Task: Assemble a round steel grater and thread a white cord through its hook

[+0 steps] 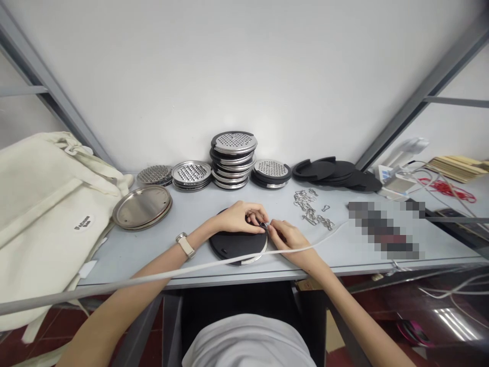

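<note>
Work on the black disc (236,245) seems partway: it lies flat on the tabletop (130,251) under the left hand (244,218), a strip of bare metal showing along its near right edge, and both hands are busy at its far right edge. There the left thumb and curled fingers look closed on a small dark piece (262,225), while the fingertips of the right hand (288,240) come together right beside it; whether they grip anything I cannot tell. Beyond the fingers, the tall stack (234,163) and, just right of it, the short pile (272,173) show perforated metal with black rims fitted, so those look done. Apparently left over are the loose black covers (328,171) beyond the fingers to the right, the scattered metal clips (307,205) nearer the right hand, and, out to the left, the grater plates (191,174) and plain metal discs (141,206). So the disc sits under the left fingers and just left of the right ones, its far right edge at their tips.
</note>
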Demonstrator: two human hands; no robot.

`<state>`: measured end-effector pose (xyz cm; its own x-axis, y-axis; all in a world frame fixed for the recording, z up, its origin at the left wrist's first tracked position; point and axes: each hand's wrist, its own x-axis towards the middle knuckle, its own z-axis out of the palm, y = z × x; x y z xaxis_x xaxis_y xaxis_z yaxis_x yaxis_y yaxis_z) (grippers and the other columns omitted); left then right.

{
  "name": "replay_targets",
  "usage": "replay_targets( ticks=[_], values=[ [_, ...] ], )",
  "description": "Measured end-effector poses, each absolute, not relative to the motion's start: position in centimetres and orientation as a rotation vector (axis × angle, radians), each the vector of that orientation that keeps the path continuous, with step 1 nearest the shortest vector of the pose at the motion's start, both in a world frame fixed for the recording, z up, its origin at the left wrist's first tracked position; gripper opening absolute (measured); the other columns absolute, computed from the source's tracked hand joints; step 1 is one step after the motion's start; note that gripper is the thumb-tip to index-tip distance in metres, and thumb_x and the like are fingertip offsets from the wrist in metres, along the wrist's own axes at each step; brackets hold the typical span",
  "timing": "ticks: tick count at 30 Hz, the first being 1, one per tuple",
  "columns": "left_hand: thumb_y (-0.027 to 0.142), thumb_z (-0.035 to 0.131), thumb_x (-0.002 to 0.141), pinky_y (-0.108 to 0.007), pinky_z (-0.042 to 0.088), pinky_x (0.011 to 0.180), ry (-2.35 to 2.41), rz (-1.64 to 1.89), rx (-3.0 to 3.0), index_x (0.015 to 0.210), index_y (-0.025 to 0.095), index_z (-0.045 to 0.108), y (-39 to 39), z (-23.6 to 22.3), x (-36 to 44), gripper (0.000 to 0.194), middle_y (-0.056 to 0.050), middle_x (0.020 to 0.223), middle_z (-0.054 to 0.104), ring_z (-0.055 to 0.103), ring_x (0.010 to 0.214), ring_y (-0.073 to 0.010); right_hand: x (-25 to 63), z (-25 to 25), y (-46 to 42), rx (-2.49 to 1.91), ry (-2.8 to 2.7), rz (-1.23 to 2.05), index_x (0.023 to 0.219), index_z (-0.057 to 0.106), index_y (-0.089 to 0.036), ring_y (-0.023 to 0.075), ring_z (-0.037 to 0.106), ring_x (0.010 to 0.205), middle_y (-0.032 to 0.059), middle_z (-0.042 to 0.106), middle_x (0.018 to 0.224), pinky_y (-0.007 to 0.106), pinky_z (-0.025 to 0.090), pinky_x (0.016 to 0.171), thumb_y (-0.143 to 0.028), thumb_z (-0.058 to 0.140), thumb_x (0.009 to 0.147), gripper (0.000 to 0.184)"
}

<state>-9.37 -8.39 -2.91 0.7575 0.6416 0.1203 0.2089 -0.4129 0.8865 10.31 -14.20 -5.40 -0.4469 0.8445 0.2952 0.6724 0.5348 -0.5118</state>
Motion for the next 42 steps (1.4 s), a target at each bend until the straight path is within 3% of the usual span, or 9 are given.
replay_targets(
  ticks=[17,31,42],
  values=[
    [0.022,0.068,0.069,-0.021,0.046,0.066,0.678,0.570,2.101,0.097,0.015,0.061,-8.45,-2.92,-9.27,0.030,-0.003,0.089,0.066,0.059,0.073,-0.0098,10.28,-5.33,-14.25,-1.234,-2.214,0.462,0.069,0.041,-0.021,0.0145,0.047,0.061,0.0003,0.049,0.062,0.025,0.036,0.054,-0.026,0.034,0.093,0.025],
    [0.021,0.067,0.068,-0.024,0.044,0.074,0.690,0.707,2.383,0.085,0.016,0.061,-9.02,-2.55,-9.03,0.019,-0.003,0.084,0.058,0.052,0.078,-0.0129,10.25,-5.20,-14.31,-1.227,-2.255,0.449,0.071,0.040,-0.021,0.0158,0.048,0.065,0.0005,0.048,0.064,0.026,0.037,0.059,-0.025,0.032,0.094,0.025],
    [0.025,0.068,0.068,-0.023,0.043,0.067,0.711,0.673,2.300,0.078,0.014,0.058,-8.91,-2.65,-9.07,0.017,-0.001,0.078,0.052,0.050,0.072,-0.0113,10.22,-5.32,-14.21,-1.225,-2.260,0.448,0.070,0.040,-0.021,0.0153,0.047,0.063,-0.0002,0.047,0.063,0.026,0.036,0.059,-0.024,0.033,0.093,0.024]
  ],
)
